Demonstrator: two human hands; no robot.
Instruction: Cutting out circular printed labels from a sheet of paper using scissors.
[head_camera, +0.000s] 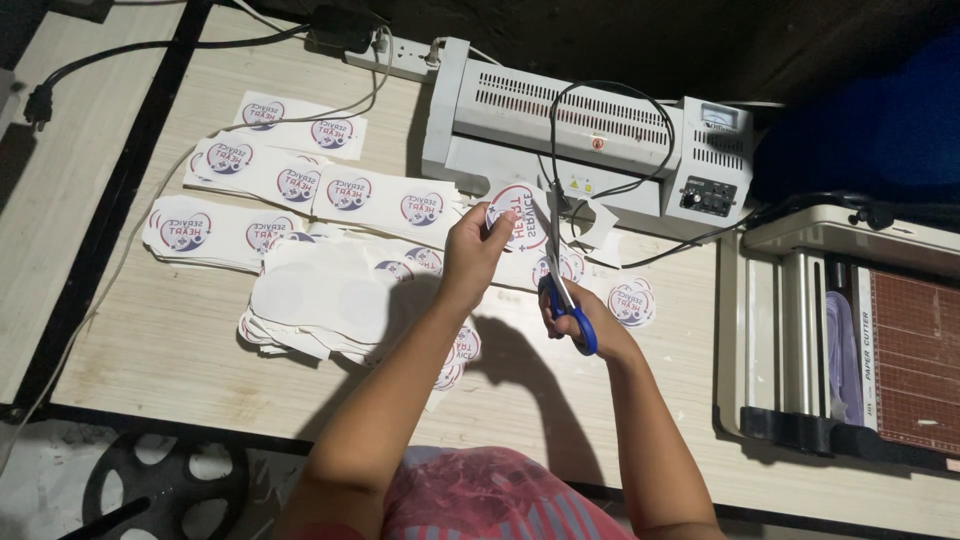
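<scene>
Pale wood-grain tabletop (180, 350) under dim light is spread with printed sheets. A round sticker sheet (515, 215) is pinched between the thumb and fingers of the left hand (478, 248), raised above the table. Blue-handled scissors (562, 285) are gripped by the right hand (585, 320), just beside the left, with the blades run up along the sheet's right edge. The cut is probably best kept clean if the sheet is turned into the blades while the scissors are held steady, close to the printed ring. Uncut sticker strips (300, 185) are laid out beyond and to the left of the left hand. A grey laminator (560, 125) is set beyond both hands, and a paper cutter (850, 330) to the right of the right hand.
</scene>
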